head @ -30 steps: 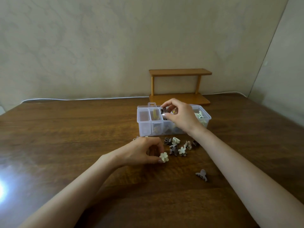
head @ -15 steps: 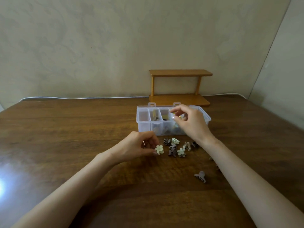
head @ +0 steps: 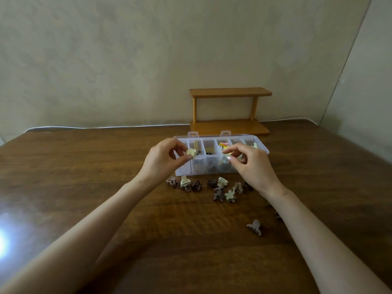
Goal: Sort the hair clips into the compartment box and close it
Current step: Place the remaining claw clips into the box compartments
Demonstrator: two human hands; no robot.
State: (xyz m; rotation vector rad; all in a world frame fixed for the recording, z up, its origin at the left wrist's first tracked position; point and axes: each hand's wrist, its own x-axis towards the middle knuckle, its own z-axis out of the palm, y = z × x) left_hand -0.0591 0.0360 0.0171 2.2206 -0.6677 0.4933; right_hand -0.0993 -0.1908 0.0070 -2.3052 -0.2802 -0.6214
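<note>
A clear plastic compartment box [head: 209,166] stands open on the brown table, with clips in several of its cells. My left hand [head: 161,160] is raised in front of the box's left end and pinches a cream flower clip [head: 191,153] between thumb and fingers. My right hand [head: 252,164] hovers over the box's right half, fingertips curled together; I cannot tell if it holds anything. A pile of brown and cream hair clips [head: 219,188] lies just in front of the box. One mauve claw clip [head: 255,227] lies alone nearer to me.
A small two-tier wooden shelf [head: 230,111] stands behind the box against the wall. A white cable [head: 101,127] runs along the table's far edge. More small clips [head: 276,215] lie partly hidden by my right forearm.
My left hand has lifted the cream flower clip off the table up to the box's left end. My right hand has drawn back from the box's middle toward its right front.
</note>
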